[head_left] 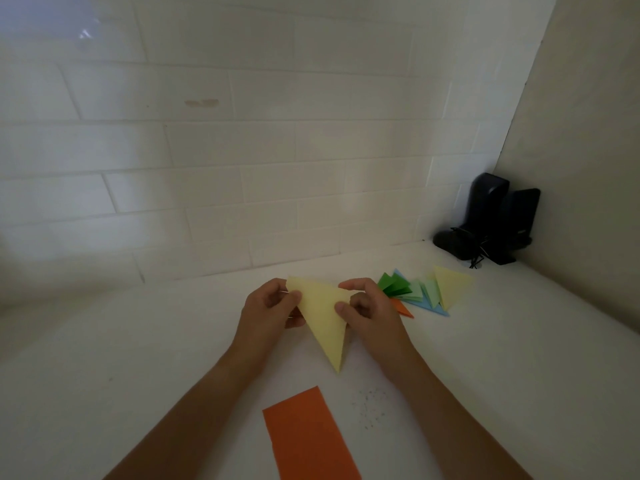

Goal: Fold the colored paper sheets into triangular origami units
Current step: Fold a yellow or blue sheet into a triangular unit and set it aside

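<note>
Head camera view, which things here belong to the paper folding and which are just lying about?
Job:
- yellow folded paper triangle, pinched by left hand and right hand
- flat orange paper sheet
- pile of finished coloured paper triangles

Lying about:
- two black speakers in corner

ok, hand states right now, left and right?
Left hand: pinching the yellow triangle at its left corner.
Right hand: pinching the same triangle's right corner.

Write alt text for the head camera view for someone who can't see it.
Two hands, left and right, pinch a yellow paper triangle above a white counter. An orange paper sheet lies nearer; a pile of folded colored units sits right, near black speakers.
</note>
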The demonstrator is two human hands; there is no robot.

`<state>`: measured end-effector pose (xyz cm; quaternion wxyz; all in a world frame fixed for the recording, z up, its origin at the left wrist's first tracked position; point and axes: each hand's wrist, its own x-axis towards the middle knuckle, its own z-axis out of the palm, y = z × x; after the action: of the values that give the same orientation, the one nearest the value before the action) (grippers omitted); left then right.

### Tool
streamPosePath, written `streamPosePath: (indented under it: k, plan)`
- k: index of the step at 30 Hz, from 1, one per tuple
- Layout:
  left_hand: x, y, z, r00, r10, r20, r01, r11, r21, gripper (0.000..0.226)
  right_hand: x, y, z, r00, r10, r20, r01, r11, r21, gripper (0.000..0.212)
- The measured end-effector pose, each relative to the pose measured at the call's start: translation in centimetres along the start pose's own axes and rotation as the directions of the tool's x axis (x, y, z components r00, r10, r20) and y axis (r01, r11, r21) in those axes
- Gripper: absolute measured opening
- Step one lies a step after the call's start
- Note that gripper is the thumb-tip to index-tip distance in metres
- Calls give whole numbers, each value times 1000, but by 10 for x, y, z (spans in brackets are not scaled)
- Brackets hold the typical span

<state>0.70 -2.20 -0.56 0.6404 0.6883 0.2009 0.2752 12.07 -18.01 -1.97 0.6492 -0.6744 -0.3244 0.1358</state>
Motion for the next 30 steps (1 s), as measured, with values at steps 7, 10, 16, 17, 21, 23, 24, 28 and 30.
streamPosePath:
  k: [7,10,16,17,21,23,24,28,30]
  plan:
    - [-1,6,0,999,-44,9,45,995,-85,20,-1,-6,1,997,-81,20,81,997,-6,24]
    - [0,5,-1,1000,-23,21,24,998,-54,17,0,-4,0,998,-53,21,52,998,17,26]
    - [-1,5,-2,995,9,96,-7,1000,-18,11,-3,-8,0,999,-26,45,25,999,26,19]
    - [-1,5,-2,995,6,104,-4,1000,-16,13,-3,-9,0,998,-31,54,30,999,23,20]
    - [-1,7,-2,995,-19,98,21,1000,-21,23,-4,-10,0,998,-44,55,44,999,-4,25]
    - [-2,8,0,993,-27,112,34,997,-63,27,-5,-11,0,997,-44,60,45,999,-8,27]
    - [-2,8,0,992,-30,119,41,995,-89,28,-6,-12,0,997,-41,62,42,999,-6,28]
    - [0,7,2,992,-63,107,79,985,-154,31,-6,-12,0,997,-56,54,57,998,-10,33]
    - [2,6,2,990,-92,108,112,975,-194,33,-5,-11,0,997,-70,38,71,997,-25,36]
